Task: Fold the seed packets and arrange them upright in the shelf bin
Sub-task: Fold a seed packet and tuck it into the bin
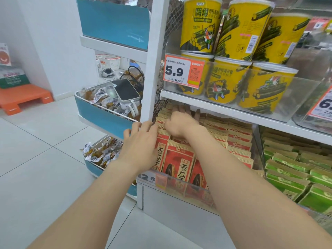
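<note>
Shop shelving (154, 51); seed packets (179, 164) mostly stand upright in the shelf bin (195, 188). My right hand (181, 125) grips some at twelve o'clock; left hand (142, 139) grip I cannot tell.

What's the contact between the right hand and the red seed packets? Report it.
Touching. The head view shows the right hand pushed into the red seed packets, fingers sunk between their rows, no gap.
</note>
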Available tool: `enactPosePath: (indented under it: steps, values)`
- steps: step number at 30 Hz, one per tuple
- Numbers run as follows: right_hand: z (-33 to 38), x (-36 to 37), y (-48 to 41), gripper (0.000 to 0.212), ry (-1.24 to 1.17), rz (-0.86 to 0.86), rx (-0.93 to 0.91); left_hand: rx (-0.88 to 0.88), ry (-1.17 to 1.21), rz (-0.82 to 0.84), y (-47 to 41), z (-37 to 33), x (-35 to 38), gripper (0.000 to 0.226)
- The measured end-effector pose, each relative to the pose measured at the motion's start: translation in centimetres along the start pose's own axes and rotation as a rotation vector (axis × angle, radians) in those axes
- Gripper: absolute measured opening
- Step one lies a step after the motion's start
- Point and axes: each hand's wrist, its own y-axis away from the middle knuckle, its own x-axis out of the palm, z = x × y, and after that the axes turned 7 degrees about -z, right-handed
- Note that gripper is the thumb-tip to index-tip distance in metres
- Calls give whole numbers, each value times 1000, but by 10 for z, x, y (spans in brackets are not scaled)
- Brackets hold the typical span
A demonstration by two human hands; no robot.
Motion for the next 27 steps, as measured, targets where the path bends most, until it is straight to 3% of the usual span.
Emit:
enactPosePath:
  steps: [4,7,11,22,27]
  values:
    - [-9,-9,31,64,-58,-40,-84,-21,70,-75,-3,0,-3,54]
    - [-14,-14,66,51,-27,-132,-45,-53,214,-171,-4,-1,-6,53]
    - [-20,-8,107,68,94,-122,81,-38,304,-213,0,-11,-10,41]
    - [-52,12,105,67,124,-91,48,-71,130,53,-5,-25,-6,34]
    - [-50,1,114,69,141,-109,7,4,7,76,-7,-29,-4,27]
